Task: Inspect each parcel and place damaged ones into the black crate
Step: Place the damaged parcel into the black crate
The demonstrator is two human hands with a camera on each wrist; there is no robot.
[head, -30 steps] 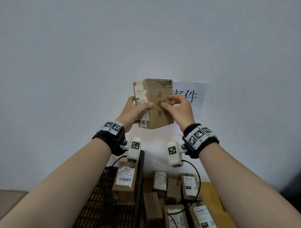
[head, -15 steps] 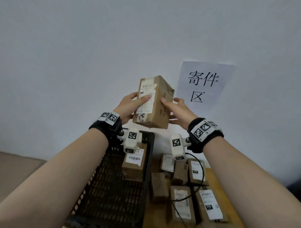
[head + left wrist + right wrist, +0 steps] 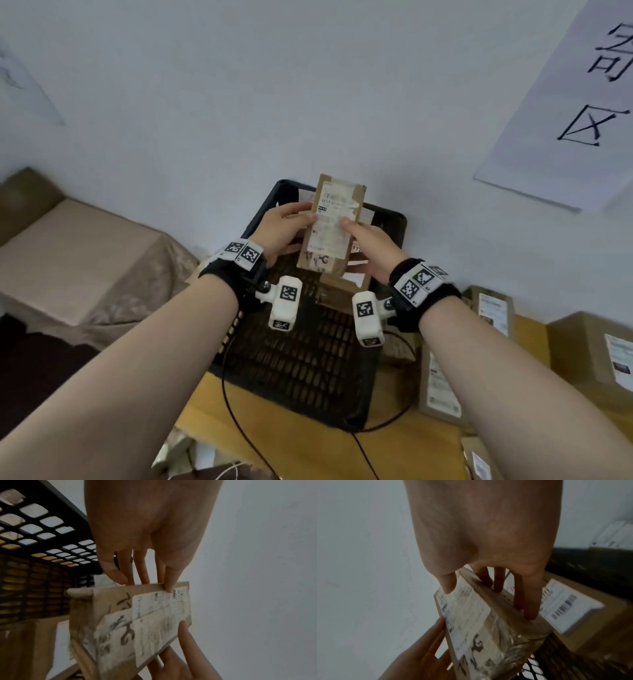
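I hold a small brown cardboard parcel (image 3: 334,226) with a worn white label and black handwriting above the black crate (image 3: 301,370). My left hand (image 3: 284,228) grips its left edge, thumb on the label. My right hand (image 3: 371,245) grips its right edge, thumb on the label, fingers behind. In the left wrist view the parcel (image 3: 130,622) sits between both hands. The right wrist view shows the parcel (image 3: 481,622) with crinkled tape at its near end. Another labelled parcel (image 3: 346,284) lies inside the crate below it.
The crate stands on a wooden table (image 3: 308,445) against a pale wall. Several labelled parcels (image 3: 438,383) lie on the table to the crate's right. A beige covered surface (image 3: 78,267) is on the left. A paper sign (image 3: 565,102) hangs on the wall. A black cable (image 3: 239,421) crosses the table.
Both hands have brought the parcel down and to the left, from in front of the wall sign to over the black crate, turning its label face towards me.
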